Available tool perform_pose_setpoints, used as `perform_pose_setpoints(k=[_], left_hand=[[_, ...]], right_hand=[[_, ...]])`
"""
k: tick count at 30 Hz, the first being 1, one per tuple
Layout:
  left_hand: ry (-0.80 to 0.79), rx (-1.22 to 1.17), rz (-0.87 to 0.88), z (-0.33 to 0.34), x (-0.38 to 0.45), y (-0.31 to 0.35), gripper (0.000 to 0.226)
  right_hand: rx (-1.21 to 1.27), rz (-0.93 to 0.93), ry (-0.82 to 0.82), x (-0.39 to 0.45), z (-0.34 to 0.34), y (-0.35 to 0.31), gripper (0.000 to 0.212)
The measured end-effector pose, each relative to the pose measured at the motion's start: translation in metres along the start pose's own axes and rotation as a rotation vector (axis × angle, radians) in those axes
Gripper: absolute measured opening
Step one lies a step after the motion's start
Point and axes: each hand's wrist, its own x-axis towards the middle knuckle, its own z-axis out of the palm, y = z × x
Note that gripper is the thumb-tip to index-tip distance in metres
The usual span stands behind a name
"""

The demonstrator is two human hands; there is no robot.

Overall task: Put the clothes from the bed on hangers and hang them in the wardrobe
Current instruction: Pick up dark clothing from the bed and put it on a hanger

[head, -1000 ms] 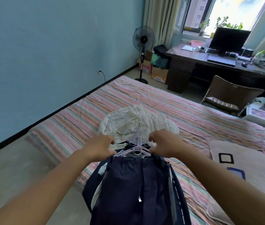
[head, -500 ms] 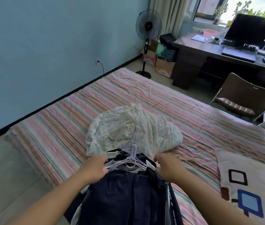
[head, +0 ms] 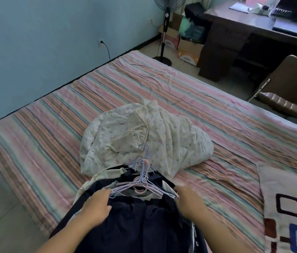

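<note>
- A bed [head: 162,92] with a pink, green and brown striped cover fills the middle of the view, from 9 o'clock across to 3 o'clock.
- A blue wall [head: 52,33] is seen at 10 o'clock, with a plugged-in socket [head: 100,42].
- A dark wooden desk [head: 235,33] stands at 1 o'clock; papers and a keyboard are seen on it, no writing readable.
- A brown chair [head: 289,88] is placed at 2 o'clock, just beside the bed.
- A crumpled cream floral garment [head: 135,137] lies at the centre of the bed.
- A stack of dark navy clothes [head: 138,221] lies at 6 o'clock on the bed's near edge, touching the cream garment.
- A patterned pillow [head: 289,207] with square shapes lies at 4 o'clock.
- Cardboard boxes [head: 189,50] at 12 o'clock hold bags; their printing cannot be read.
- A standing fan [head: 166,28] is seen at 12 o'clock.
- A bundle of pink and lilac hangers [head: 142,183] rests on top of the navy clothes.
- The left hand [head: 94,207] is curled over the navy fabric, gripping it beside the hangers.
- The right hand [head: 189,201] is blurred; its fingers appear to grip the stack's other side.
</note>
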Motion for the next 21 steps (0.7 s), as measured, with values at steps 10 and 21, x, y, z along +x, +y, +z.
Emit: perform_pose_setpoints(k=[10, 21], left_hand=[[-0.013, 0.053, -0.020, 0.044, 0.048, -0.014, 0.051], [0.181, -0.023, -0.044, 0.051, 0.033, -0.027, 0.014]], right_hand=[[-0.024, -0.026, -0.089, 0.049, 0.067, 0.017, 0.028], [0.112, -0.012, 0.082, 0.025, 0.085, 0.013, 0.017]])
